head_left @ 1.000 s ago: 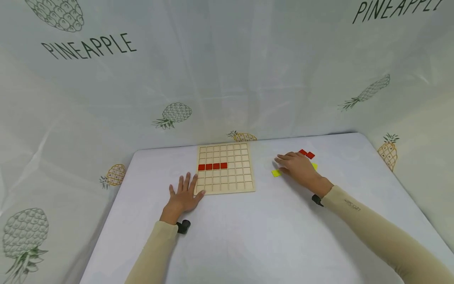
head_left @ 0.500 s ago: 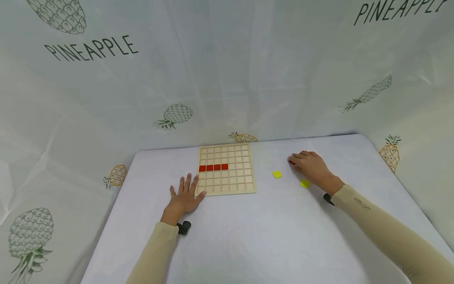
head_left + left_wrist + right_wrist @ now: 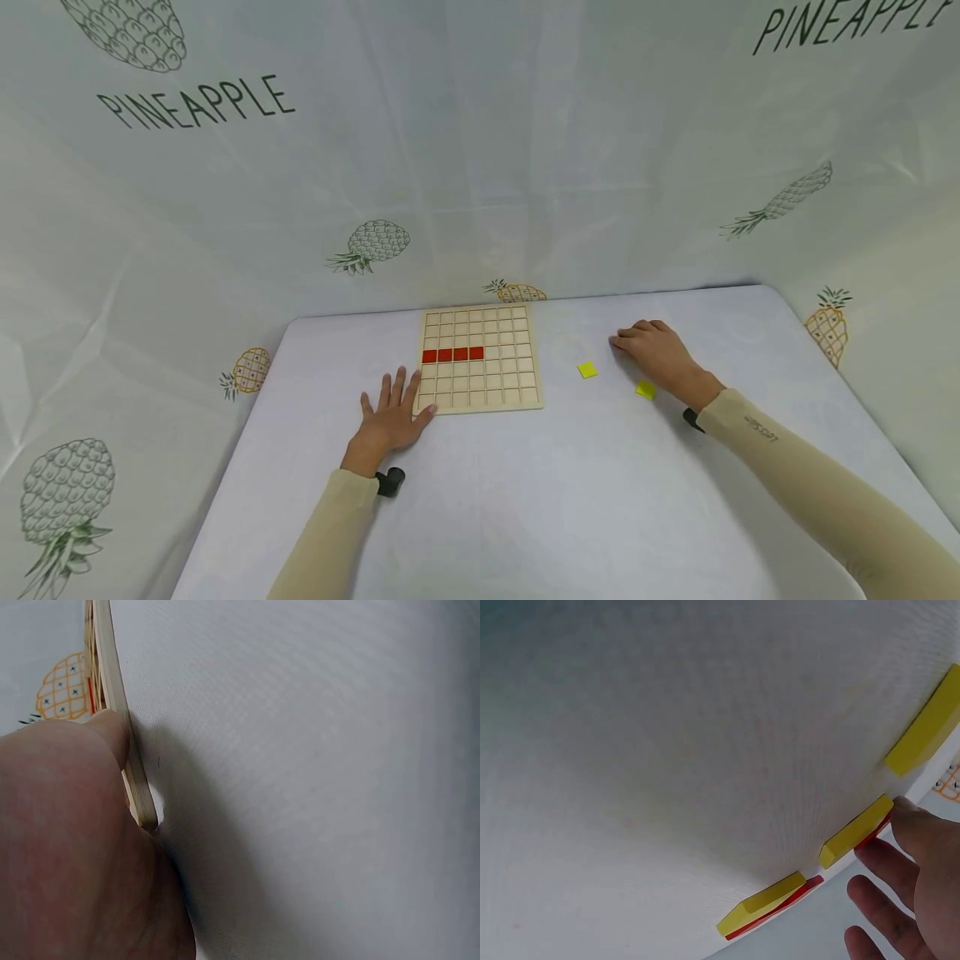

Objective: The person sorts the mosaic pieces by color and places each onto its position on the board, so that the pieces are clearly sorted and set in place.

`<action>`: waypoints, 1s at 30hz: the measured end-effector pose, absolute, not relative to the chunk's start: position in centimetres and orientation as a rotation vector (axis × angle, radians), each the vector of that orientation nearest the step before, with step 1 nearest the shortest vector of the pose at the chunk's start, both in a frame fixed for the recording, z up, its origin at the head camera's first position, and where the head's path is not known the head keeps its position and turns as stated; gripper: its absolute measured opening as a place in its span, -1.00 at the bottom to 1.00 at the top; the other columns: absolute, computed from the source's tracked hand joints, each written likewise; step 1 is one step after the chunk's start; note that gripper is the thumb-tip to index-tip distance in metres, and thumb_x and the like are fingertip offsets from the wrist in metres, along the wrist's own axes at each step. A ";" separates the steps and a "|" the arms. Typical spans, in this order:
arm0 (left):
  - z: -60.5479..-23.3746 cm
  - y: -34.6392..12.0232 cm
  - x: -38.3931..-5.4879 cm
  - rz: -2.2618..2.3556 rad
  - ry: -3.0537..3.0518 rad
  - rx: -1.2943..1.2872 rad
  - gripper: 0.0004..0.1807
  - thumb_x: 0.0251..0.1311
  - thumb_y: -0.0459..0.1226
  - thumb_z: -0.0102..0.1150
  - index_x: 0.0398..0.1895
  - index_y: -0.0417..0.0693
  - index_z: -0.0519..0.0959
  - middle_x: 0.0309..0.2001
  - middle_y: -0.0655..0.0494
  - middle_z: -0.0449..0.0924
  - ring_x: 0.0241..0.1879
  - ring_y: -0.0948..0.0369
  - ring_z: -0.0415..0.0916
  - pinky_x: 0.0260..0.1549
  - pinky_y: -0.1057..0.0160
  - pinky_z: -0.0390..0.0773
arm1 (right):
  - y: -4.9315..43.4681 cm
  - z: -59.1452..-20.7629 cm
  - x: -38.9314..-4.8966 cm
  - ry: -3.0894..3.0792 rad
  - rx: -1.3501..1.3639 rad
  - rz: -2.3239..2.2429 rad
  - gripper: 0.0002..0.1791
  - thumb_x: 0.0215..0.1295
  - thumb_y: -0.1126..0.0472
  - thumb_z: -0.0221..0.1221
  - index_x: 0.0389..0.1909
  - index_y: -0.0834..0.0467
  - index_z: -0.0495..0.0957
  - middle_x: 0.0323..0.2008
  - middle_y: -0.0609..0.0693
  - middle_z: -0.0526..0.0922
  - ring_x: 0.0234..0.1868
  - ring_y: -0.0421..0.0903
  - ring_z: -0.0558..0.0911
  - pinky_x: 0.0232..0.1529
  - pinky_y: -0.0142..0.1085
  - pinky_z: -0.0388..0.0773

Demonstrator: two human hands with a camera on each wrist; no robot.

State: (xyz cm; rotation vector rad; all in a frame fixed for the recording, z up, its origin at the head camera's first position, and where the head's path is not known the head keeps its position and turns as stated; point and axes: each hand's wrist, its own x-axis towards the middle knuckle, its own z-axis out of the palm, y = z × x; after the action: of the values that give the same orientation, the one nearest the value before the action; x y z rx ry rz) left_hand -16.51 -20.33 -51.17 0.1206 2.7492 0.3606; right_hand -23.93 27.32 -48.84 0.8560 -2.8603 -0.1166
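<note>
A pale wooden grid board (image 3: 513,379) lies at the table's back, with several red square tiles (image 3: 453,355) side by side in one row. My left hand (image 3: 386,427) rests with spread fingers at the board's front left corner; its thumb touches the board edge (image 3: 141,791) in the left wrist view. Right of the board, my right hand (image 3: 660,357) is low over the table, fingers bent. In the right wrist view its thumb and index finger pinch a red tile (image 3: 873,835) behind a yellow tile (image 3: 855,834). From the head view that red tile is hidden beneath the hand.
One yellow tile (image 3: 587,369) lies between board and right hand, another yellow tile (image 3: 646,390) below the right wrist. The right wrist view also shows a further red tile (image 3: 776,907). A pineapple-print curtain (image 3: 600,167) hangs behind the white table (image 3: 510,500).
My right hand has moved right, away from the left yellow tile, to the red tiles. A red tile seen at its fingertips half a second ago is now covered. The left hand stays put.
</note>
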 end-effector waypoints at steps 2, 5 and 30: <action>-51.1 -20.4 -16.4 0.357 2.749 0.119 -0.09 0.61 0.20 -0.23 0.76 -0.03 -0.26 0.73 -0.17 -0.48 0.69 -0.21 -0.53 0.47 -0.52 -0.45 | 27.2 -48.8 -24.0 -2.863 0.849 -0.111 -0.69 0.37 0.37 0.35 0.11 0.23 0.76 0.08 0.14 0.78 0.14 0.17 0.67 0.21 0.10 0.57; -51.0 -20.4 -16.4 0.351 2.746 0.118 -0.09 0.61 0.20 -0.25 0.76 -0.02 -0.27 0.73 -0.17 -0.49 0.69 -0.20 -0.55 0.47 -0.50 -0.47 | 26.9 -48.8 -24.1 -2.857 0.845 -0.104 -0.73 0.34 0.41 0.37 0.03 0.22 0.78 0.00 0.12 0.80 0.10 0.17 0.68 0.19 0.10 0.58; -51.1 -20.4 -16.5 0.355 2.737 0.116 -0.09 0.61 0.21 -0.26 0.76 -0.01 -0.28 0.73 -0.15 -0.52 0.68 -0.20 -0.57 0.47 -0.50 -0.49 | 23.4 -46.7 -23.4 -2.548 1.068 0.135 -0.56 0.04 0.46 0.56 0.00 0.21 0.81 -0.07 0.11 0.81 0.02 0.16 0.69 0.12 0.05 0.65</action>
State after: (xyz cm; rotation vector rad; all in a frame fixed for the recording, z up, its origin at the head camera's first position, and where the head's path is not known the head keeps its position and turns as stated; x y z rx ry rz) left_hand -16.47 -20.36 -51.08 0.1160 2.7374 0.3553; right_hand -23.42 23.38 -46.67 1.0682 -2.5483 0.1352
